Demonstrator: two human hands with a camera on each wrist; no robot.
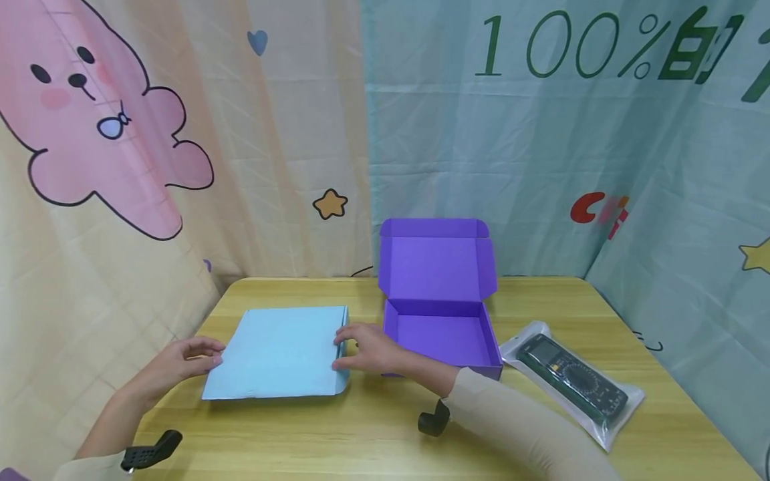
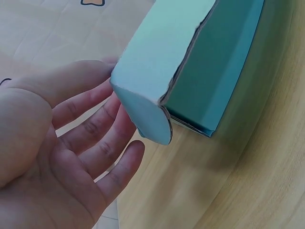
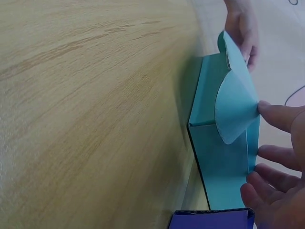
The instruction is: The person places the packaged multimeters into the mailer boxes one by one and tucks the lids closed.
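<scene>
A light blue cardboard box (image 1: 283, 351) lies on the left half of the table, its lid lowered over it. A gap shows along the near side, where the lid's front flap (image 2: 147, 57) hangs with a small rounded side tab. My left hand (image 1: 183, 361) holds the lid's left edge, thumb and forefinger at the corner. At the right edge my right hand (image 1: 369, 349) grips the lid, its thumb nearer me and its fingers farther back. In the right wrist view, that thumb is at a rounded tab (image 3: 236, 109) and the fingers lie along the box's side.
An open purple box (image 1: 442, 334) stands close to the right of the blue one, lid upright. Farther right, a black multimeter (image 1: 571, 377) lies in a clear plastic bag. Printed curtains (image 1: 289, 133) hang around the wooden table (image 1: 337, 441).
</scene>
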